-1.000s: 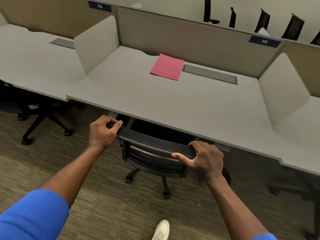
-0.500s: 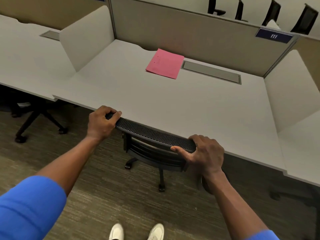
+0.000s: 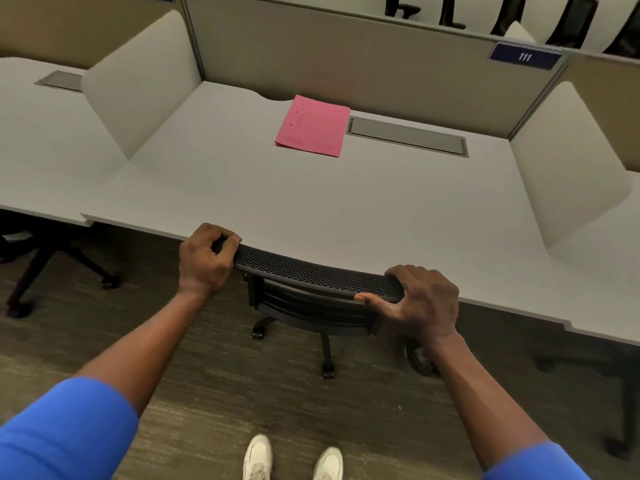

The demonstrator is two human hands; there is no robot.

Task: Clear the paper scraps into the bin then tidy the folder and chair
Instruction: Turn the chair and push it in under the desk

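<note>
Both hands on the chair (image 3: 313, 289): left hand (image 3: 204, 259) wraps the left end of the mesh top rail, fingers curled over it; right hand (image 3: 424, 299) clamps the right end, thumb along the near face, fingers over the top. So the chair back sits directly between the two hands, touching both. Top rail is at the near edge of the desk (image 3: 346, 209), seat tucked out of sight under the desktop, base legs and casters visible on the carpet below. One pink folder (image 3: 313, 126), closed, lies flat at the far middle of the desk, well apart from both hands, its right edge just beside the grey cable flap (image 3: 407, 136). Can't see any paper scraps or bin in view. Counts: one chair in hand, one more chair base (image 3: 41, 265) under the neighbouring desk at left, several dark chair backs beyond the far partition, too cropped to count exactly. One folder. Two side dividers, one at each side of this desk. One number plate (image 3: 524, 56) reading 111 at far right. Two white shoes (image 3: 292, 459) at the near edge, both blue sleeves in frame.
</note>
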